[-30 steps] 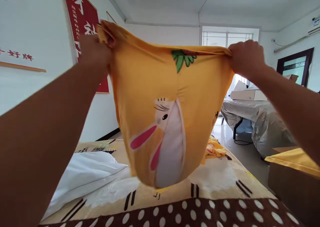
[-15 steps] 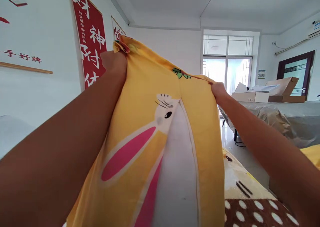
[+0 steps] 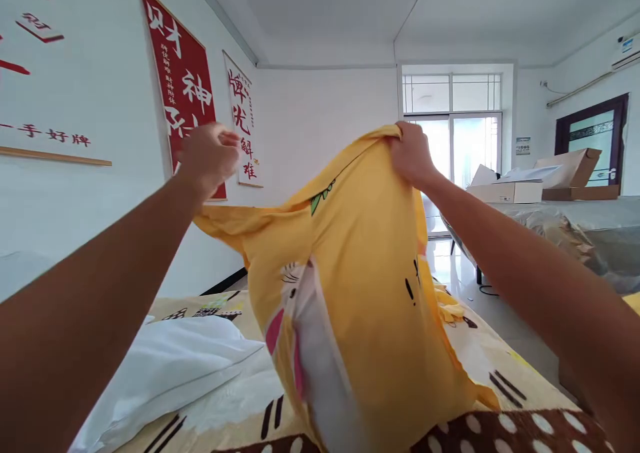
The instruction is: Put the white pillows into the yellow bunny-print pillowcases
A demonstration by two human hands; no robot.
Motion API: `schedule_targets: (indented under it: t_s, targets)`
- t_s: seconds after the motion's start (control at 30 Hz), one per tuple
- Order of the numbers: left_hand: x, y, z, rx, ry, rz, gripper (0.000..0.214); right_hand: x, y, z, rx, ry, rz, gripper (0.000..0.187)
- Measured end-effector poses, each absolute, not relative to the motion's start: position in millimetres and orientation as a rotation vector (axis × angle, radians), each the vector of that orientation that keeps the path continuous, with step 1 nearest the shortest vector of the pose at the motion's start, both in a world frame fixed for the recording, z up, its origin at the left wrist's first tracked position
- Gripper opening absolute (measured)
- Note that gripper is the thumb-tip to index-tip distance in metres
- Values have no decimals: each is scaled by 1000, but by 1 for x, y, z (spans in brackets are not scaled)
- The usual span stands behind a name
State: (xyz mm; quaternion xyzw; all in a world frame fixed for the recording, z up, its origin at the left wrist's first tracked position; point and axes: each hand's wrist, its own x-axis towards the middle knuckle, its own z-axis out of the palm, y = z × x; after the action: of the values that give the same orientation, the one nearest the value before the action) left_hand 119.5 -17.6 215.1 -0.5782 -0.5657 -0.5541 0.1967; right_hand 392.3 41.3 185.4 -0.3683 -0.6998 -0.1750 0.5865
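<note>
A yellow pillowcase [image 3: 365,240] with a printed white rabbit and pink ears hangs in front of me, a slit in its face showing a pale inside. My right hand [image 3: 413,152] is closed around its upper right edge and holds it up. My left hand [image 3: 213,156] is in the air above the case's loose upper left corner, apart from it. Its fingers are slightly blurred and loosely curled, with nothing visible in them. On the bed to the left lies a white pillow [image 3: 175,360], its near part hidden by my left arm.
A patterned cream blanket [image 3: 240,400] with a brown polka-dot band covers the bed. Some yellow fabric [image 3: 450,306] lies on it behind the case. At right, cardboard boxes [image 3: 505,190] rest on a plastic-covered piece of furniture. Red and white scrolls hang on the left wall.
My left hand has let go of the pillowcase's left corner, which has dropped. The right hand has risen and moved left with its edge. The white pillow has come into view.
</note>
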Motion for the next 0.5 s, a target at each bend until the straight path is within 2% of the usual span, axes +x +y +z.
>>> schedule_targets:
  t_s: [0.07, 0.13, 0.2, 0.33, 0.43, 0.5]
  targets:
    - [141, -27, 212, -1999, -1385, -1502, 48, 389, 34, 192, -790, -1545, -348, 16]
    - [169, -36, 217, -2374, -1164, -1302, 62, 380, 25, 199, -730, -1550, -264, 15]
    - [194, -41, 224, -2508, -1089, -1146, 67, 370, 16, 205, -684, -1589, -173, 16]
    - [215, -42, 227, -2534, -1072, -1121, 38, 354, 0, 211, -600, -1650, -55, 18]
    - [206, -40, 222, -2529, -1067, -1218, 28, 355, -3, 201, -470, -1799, 132, 13]
    - [193, -39, 220, -2387, -1188, -1357, 28, 361, 0, 179, -375, -1984, 295, 33]
